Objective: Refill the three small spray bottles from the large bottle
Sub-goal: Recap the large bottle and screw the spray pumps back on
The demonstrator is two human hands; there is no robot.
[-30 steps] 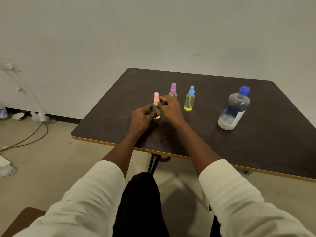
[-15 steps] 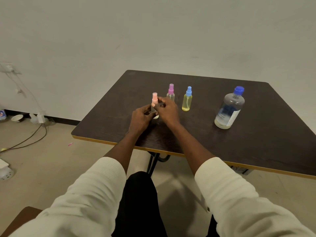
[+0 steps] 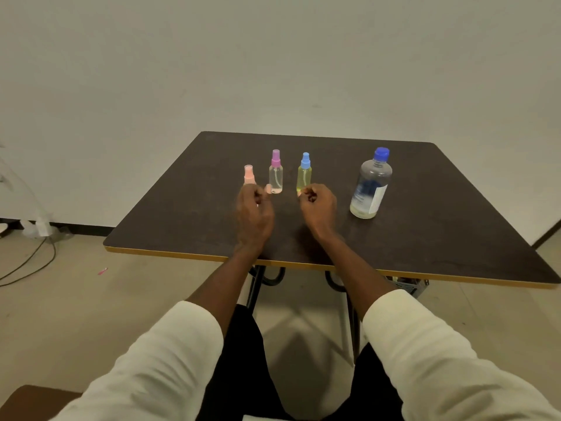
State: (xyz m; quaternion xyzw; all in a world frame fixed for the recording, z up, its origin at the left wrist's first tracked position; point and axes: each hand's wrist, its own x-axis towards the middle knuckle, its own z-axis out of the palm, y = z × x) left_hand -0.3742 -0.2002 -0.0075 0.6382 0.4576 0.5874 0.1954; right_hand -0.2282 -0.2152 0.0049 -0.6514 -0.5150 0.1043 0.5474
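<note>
Gripping the pink-capped bottle (image 3: 249,175), the left hand (image 3: 253,212) hides its base; a tip is possible. Right hand (image 3: 318,206) curled, seemingly empty; large bottle (image 3: 370,185) capped.

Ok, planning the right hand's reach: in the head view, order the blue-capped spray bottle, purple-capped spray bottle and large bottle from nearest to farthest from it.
From the right hand:
1. Blue-capped spray bottle, just beyond its fingertips.
2. Purple-capped spray bottle to its left and large bottle to its right: too close to call.

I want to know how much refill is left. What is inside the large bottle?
The large bottle, blue cap on, holds a shallow yellowish layer at its base; above that it looks clear. Its label hides part of the inside.
</note>
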